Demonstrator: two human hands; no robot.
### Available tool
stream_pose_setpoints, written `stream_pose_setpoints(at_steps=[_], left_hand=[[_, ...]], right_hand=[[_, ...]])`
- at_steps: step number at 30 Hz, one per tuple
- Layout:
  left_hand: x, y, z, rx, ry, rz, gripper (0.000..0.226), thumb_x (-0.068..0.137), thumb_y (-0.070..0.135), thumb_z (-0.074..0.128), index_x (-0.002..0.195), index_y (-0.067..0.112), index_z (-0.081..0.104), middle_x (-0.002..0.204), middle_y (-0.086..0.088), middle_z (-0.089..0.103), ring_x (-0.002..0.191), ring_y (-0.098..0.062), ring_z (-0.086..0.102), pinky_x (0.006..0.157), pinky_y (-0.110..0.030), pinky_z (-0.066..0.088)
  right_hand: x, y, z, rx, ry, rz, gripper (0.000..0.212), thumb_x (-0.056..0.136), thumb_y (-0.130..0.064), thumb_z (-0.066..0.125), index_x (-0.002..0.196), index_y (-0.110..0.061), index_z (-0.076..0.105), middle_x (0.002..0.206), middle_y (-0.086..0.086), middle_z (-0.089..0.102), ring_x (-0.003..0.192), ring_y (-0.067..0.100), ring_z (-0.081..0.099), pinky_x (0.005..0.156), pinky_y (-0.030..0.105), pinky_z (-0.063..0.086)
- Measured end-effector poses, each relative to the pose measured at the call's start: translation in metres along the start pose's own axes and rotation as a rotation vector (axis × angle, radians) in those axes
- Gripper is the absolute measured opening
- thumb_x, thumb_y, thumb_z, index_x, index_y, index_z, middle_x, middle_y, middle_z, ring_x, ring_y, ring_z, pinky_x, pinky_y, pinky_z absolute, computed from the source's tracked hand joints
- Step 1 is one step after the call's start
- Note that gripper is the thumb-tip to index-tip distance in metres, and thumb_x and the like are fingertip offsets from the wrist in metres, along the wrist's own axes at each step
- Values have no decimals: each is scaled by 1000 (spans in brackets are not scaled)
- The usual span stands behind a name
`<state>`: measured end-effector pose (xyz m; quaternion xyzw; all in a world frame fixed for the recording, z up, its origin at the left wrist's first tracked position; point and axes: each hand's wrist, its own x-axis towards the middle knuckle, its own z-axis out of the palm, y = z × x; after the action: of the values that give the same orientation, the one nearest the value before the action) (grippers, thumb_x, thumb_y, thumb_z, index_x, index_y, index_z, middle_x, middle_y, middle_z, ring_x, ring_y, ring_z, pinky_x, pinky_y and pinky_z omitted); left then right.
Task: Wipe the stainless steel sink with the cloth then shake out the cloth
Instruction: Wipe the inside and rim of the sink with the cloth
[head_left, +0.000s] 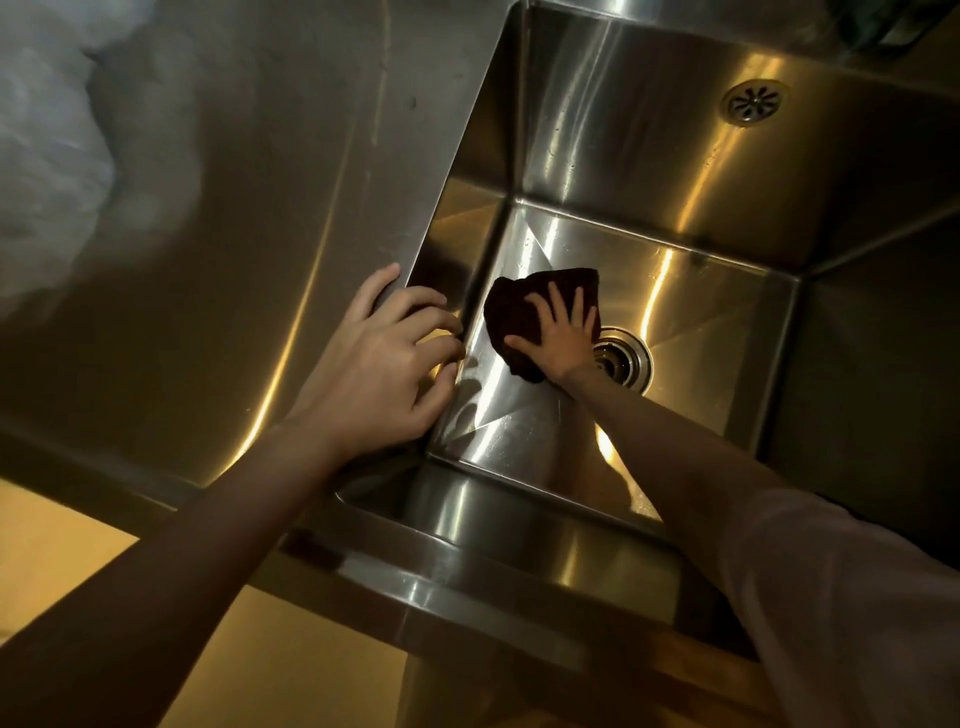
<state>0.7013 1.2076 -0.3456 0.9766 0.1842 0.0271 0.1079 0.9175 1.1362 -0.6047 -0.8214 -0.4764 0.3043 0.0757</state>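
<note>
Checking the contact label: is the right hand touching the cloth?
Touching. The head view shows the right hand spread flat on the dark cloth, pressing it against the sink floor beside the drain.

Sink (649, 156) sat right of the table (234, 208). Cloth (524, 306) lay on the sink floor, just left of the drain (626, 358). Right hand (558, 338) pressed flat on the cloth. Left hand (384, 358) rested on the sink's left rim. Overflow grate (753, 101) sat in the back wall.
</note>
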Motion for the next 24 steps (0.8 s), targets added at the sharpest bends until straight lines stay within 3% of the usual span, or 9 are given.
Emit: stream_pose_setpoints(at_steps=[4,9,18,24], left_hand=[[-1,-1,0,10,-11,6,34,91,31,45,93,15,75,104,0,70,117,-23,56,118,-46,16],[0,-1,0,25,-9,21,33,92,31,45,92,16,75,104,1,70,117,-22,56,118,-46,17],[0,-3,1,-2,16,32,30,91,28,48,90,15,75,100,2,70,114,-22,58,117,-48,20],[0,-3,2,10,-1,35,29,91,28,48,90,16,75,101,2,70,114,-23,58,116,-50,21]], right_hand=[[-14,-4,20,-7,-3,1,80,83,-72,46,148,-33,21,162,2,1,145,38,-14,115,56,-10],[19,-6,-4,-6,11,-16,75,87,-66,45,149,-33,20,162,3,6,146,39,-10,116,58,-5],[92,5,-52,75,86,146,74,86,-65,49,148,-37,21,161,-1,9,147,37,-5,112,65,-3],[74,11,-45,85,194,242,67,87,-61,50,145,-34,29,156,1,22,146,33,7,113,64,3]])
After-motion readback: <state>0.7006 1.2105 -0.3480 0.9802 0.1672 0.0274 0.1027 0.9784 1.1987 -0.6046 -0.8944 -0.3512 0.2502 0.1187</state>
